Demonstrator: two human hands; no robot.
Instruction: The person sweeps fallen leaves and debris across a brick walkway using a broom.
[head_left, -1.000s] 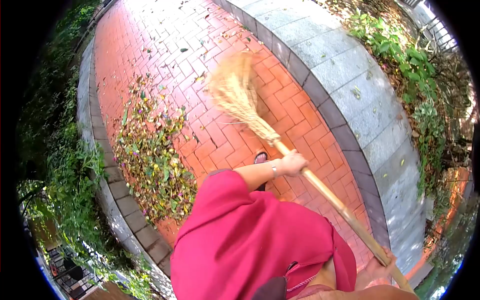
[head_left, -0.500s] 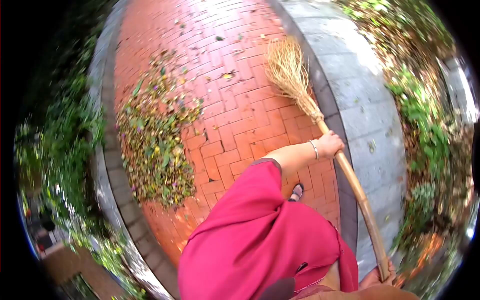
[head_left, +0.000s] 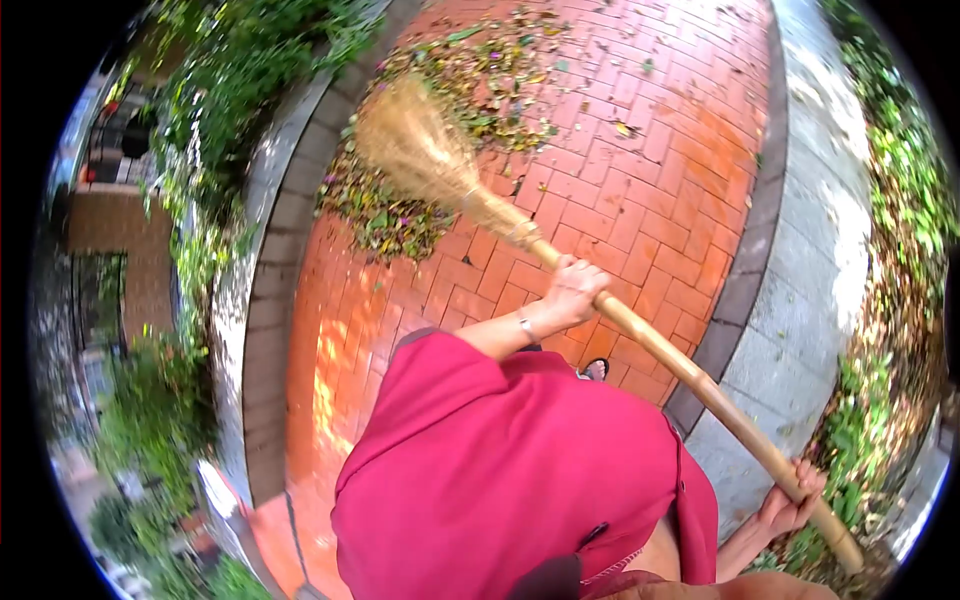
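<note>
A straw broom (head_left: pixel 655 345) with a long bamboo handle runs slantwise across the head view. My left hand (head_left: pixel 575 290), wearing a bracelet at the wrist, is wrapped round the handle just below the bound neck. Near the handle's far end, my right hand (head_left: pixel 793 497) is closed round it too. The bristles, blurred by motion, overlap a pile of fallen leaves (head_left: pixel 400 228) at the left of the path. Yellow, brown and green leaves make up the pile, with small purple bits among them.
Red brick paving (head_left: pixel 640 225) lies underfoot, with scattered leaves on it. A stone kerb (head_left: pixel 270 375) edges it on the left, and a grey ledge (head_left: pixel 800 310) on the right. Green plants (head_left: pixel 150 395) grow beyond. My sandalled foot (head_left: pixel 597 369) shows beneath the red garment.
The broom head has swung from beside the right kerb leftward over the leaf pile. Both hands keep their hold; my right hand has risen, and the view has turned.
</note>
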